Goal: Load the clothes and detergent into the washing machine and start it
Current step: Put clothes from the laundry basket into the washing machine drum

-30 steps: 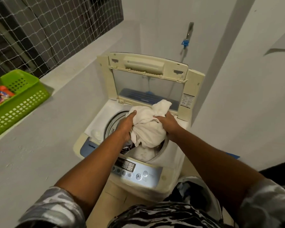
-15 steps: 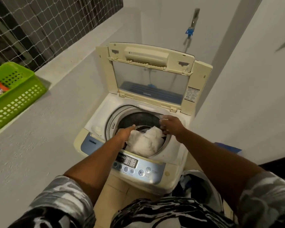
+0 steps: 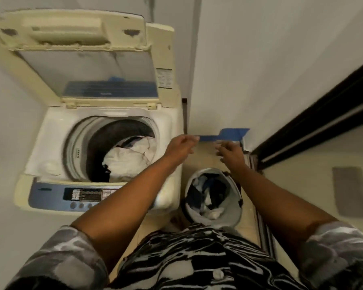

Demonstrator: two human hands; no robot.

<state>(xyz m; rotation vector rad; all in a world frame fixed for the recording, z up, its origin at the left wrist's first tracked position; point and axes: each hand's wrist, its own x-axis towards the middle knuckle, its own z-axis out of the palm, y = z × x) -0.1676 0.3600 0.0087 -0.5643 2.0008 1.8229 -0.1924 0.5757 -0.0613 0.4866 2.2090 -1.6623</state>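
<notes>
The cream top-loading washing machine (image 3: 50, 130) stands at the left with its lid (image 3: 76, 49) raised. White clothes (image 3: 130, 160) lie in its dark drum. A round laundry basket (image 3: 233, 214) with dark and white clothes (image 3: 210, 193) sits on the floor to the machine's right. My left hand (image 3: 181, 145) hangs past the machine's right edge, fingers loosely curled, holding nothing. My right hand (image 3: 231, 152) is above the far rim of the basket, also loosely curled and empty. The picture is blurred by motion.
The machine's blue control panel (image 3: 50, 197) faces me at the front. A white wall with blue tape (image 3: 228, 133) at its base runs behind the basket. A dark sliding door frame (image 3: 314, 122) and a grey mat (image 3: 352, 191) lie to the right.
Both hands let go of the white clothes in the drum and swung right, over the basket. My view turned right and down, so the green basket on the ledge left the frame.
</notes>
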